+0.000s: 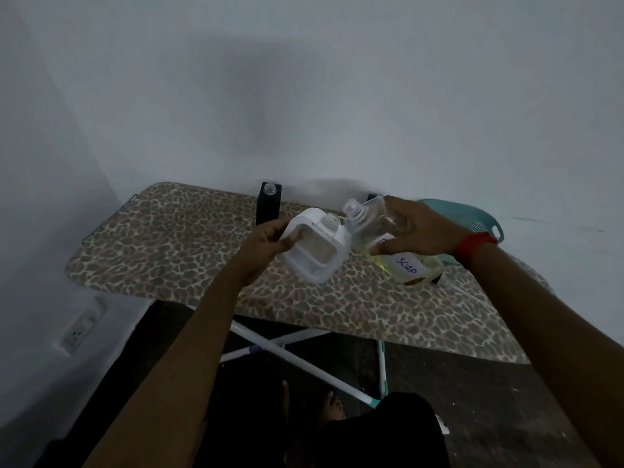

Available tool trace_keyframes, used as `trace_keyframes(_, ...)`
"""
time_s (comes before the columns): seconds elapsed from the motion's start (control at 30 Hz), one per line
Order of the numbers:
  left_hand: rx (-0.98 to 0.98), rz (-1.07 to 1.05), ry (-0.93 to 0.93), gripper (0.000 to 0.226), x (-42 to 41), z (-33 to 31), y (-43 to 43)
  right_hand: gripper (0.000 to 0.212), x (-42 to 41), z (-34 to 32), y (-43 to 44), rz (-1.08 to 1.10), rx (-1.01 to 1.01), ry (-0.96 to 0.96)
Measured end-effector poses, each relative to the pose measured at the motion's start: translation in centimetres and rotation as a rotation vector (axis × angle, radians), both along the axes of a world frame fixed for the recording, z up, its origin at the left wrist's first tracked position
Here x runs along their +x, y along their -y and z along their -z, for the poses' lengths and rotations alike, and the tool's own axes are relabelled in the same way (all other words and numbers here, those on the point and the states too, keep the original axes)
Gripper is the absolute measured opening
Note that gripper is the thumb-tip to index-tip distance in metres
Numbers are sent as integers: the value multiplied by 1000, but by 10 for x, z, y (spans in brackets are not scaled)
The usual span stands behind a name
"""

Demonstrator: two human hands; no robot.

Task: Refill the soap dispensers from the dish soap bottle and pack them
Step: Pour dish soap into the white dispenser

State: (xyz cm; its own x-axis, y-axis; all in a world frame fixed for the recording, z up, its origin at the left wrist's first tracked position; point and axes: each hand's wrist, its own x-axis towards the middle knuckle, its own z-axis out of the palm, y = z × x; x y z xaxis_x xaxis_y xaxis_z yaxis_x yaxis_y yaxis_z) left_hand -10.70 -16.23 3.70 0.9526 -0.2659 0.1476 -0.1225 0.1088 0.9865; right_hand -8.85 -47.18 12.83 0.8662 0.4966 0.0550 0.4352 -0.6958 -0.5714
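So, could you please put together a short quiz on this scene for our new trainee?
1. True or false: the white square plastic soap dispenser stands on the leopard-print ironing board.
2. The right hand grips: A a metal spoon, B the clear dish soap bottle labelled SOAP, C a towel.
3. Fill in: the black box-shaped dispenser at the back stands ____.
Key: 1 false, the left hand holds it in the air; 2 B; 3 upright.
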Motion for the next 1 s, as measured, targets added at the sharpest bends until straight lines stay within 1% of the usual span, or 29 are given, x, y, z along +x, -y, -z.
trace_keyframes(0.1, 2, 19, -19, 36, -1, -2, -3, 66, -1, -10, 1, -49, -62, 26)
trace_keyframes(0.27, -11, 56, -63, 28, -4, -2, -8, 62, -5, -21, -1, -42, -135, 30)
trace_keyframes(0.33, -55, 71, -109, 31, -6, -3, -9, 67, -7, -21, -1, -33, -152, 24)
trace_keyframes(0.4, -128, 98, -148, 32, -8, -5, -7, 71, -8, -20, -2, -41, -143, 23)
trace_keyframes(0.47, -203, 106, -183, 30, -10, -9, -4, 70, -9, -19, -3, -44, -107, 17)
trace_keyframes(0.57, -245, 98, -203, 40, -10, -14, 2, 65, -11, -19, -4, -44, -66, 17)
trace_keyframes(0.63, -254, 104, -210, 47, -11, -16, 5, 67, -11, -19, -3, -48, -59, 24)
trace_keyframes(0.7, -257, 103, -213, 48, -11, -15, 7, 64, -12, -20, -2, -51, -54, 31)
trace_keyframes(0.8, -222, 100, -195, 36, -12, -12, 9, 61, -12, -23, -2, -47, -66, 29)
trace_keyframes(0.87, -180, 108, -183, 31, -12, -9, 9, 71, -9, -22, 1, -46, -93, 27)
trace_keyframes(0.9, -166, 113, -181, 31, -11, -8, 9, 79, -8, -22, 2, -38, -112, 29)
trace_keyframes(0.93, -158, 117, -180, 31, -11, -7, 10, 82, -7, -22, 3, -29, -135, 30)
trace_keyframes(1.0, -152, 123, -172, 31, -11, -6, 11, 71, -7, -24, 4, -34, -157, 47)
